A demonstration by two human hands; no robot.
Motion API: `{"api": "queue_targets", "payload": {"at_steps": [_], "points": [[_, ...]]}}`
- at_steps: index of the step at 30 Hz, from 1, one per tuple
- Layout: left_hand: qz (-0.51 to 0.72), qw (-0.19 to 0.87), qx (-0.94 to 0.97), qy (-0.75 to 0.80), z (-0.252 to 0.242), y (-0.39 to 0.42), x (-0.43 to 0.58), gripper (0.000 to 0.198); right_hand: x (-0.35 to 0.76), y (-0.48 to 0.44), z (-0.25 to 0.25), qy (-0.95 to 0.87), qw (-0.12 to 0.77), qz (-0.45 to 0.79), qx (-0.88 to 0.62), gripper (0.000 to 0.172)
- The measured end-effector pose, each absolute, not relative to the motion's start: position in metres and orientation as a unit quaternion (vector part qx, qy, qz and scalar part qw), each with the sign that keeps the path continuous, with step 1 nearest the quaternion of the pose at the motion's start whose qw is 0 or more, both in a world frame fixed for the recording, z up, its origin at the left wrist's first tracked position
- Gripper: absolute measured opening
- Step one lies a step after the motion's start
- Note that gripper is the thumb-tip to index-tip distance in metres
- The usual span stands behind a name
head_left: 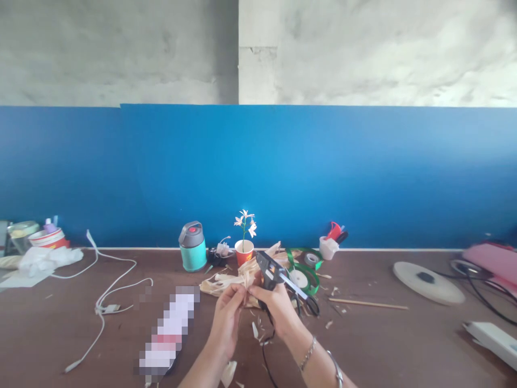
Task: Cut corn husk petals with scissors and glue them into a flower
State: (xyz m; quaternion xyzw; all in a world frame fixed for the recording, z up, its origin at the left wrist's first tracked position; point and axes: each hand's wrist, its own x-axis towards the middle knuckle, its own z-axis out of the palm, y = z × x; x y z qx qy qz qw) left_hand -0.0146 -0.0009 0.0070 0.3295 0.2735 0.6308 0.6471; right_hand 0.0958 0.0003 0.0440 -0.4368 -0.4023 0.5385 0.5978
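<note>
My left hand is closed in a pinch on a small pale piece of dried husk. My right hand is wrapped round a black glue gun, and a whitish glue stick juts from its rear. The right thumb tip meets the left fingertips at the husk piece; whether it also grips it I cannot tell. Beneath and behind both hands lies a heap of dried husks. A red paper cup just beyond holds a stem of pale flowers.
Green ribbon rolls and black-handled scissors lie right of the hands. A wooden stick and a pot lid are farther right. Left are a teal flask, a pixelated object and white cables. A blue partition stands behind.
</note>
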Motion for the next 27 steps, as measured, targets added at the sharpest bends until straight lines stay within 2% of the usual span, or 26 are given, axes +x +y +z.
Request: {"api": "queue_targets", "payload": {"at_steps": [13, 19, 25, 27], "points": [[0.607, 0.695, 0.302, 0.241, 0.012, -0.001, -0.015, 0.024, 0.093, -0.007, 0.057, -0.393, 0.595, 0.560, -0.423, 0.021], [0.599, 0.702, 0.292, 0.253, 0.015, -0.004, -0.016, 0.026, 0.092, -0.009, 0.059, -0.388, 0.596, 0.572, -0.408, 0.020], [0.607, 0.690, 0.299, 0.256, 0.016, -0.003, -0.017, 0.017, 0.093, -0.003, 0.050, -0.393, 0.603, 0.547, -0.428, 0.021], [0.605, 0.684, 0.309, 0.266, 0.016, -0.002, -0.017, 0.021, 0.094, -0.001, 0.048, -0.389, 0.606, 0.538, -0.438, 0.021]]}}
